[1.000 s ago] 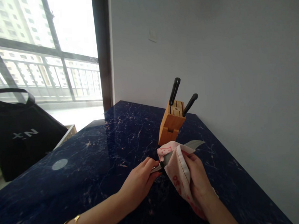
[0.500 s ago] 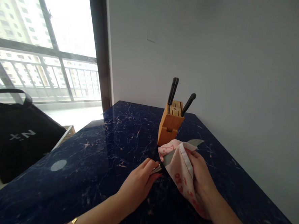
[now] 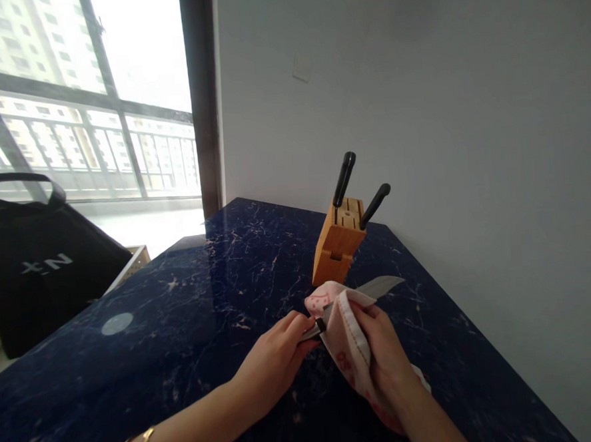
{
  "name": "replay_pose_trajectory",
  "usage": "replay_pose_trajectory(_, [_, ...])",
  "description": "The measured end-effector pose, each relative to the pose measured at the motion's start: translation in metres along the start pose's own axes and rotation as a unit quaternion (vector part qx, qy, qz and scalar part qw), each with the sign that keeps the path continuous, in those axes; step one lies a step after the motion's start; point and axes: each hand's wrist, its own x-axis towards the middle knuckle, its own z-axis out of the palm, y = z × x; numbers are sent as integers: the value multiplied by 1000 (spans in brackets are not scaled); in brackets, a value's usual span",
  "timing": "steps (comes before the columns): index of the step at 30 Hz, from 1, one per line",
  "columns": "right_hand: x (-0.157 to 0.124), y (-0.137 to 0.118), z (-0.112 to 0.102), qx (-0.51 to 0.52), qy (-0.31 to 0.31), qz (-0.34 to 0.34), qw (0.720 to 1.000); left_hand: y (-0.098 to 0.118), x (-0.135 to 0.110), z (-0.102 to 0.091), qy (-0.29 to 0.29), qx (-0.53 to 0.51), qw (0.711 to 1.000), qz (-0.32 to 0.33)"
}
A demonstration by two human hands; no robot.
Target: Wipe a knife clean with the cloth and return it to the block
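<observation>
Knife spans both hands (cloth wrapped around blade).

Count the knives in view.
3. In the block: a tall knife and a slanted knife, only handles showing. The third knife is held by the left hand, the right hand wrapping a cloth round it. Slots may hide more.

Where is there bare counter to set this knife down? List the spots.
Bare: the wide counter left of the left hand, toward the black bag. Crowded: between knife block and right hand, where cloth and knife are.
</observation>
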Motion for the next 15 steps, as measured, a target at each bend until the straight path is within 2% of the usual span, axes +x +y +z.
replay_pose_trajectory(3, [6, -1, -9, 14, 30, -12, 999, 0, -1, 0, 1, 1, 1000, -4])
replay_pose_trajectory(5, [5, 1, -6, 20, 36, 4, 999, 0, -1, 0, 5, 3, 1000, -5])
replay_pose_trajectory(9, [-7, 6, 11, 20, -32, 42, 998, -3, -1, 2, 15, 12, 1000, 0])
replay_pose_trajectory(11, [-8, 7, 14, 22, -51, 47, 997, -4, -1, 2, 16, 14, 1000, 3])
replay_pose_trajectory(15, [2, 4, -2, 42, -10, 22, 999, -3, -1, 2, 13, 1, 1000, -1])
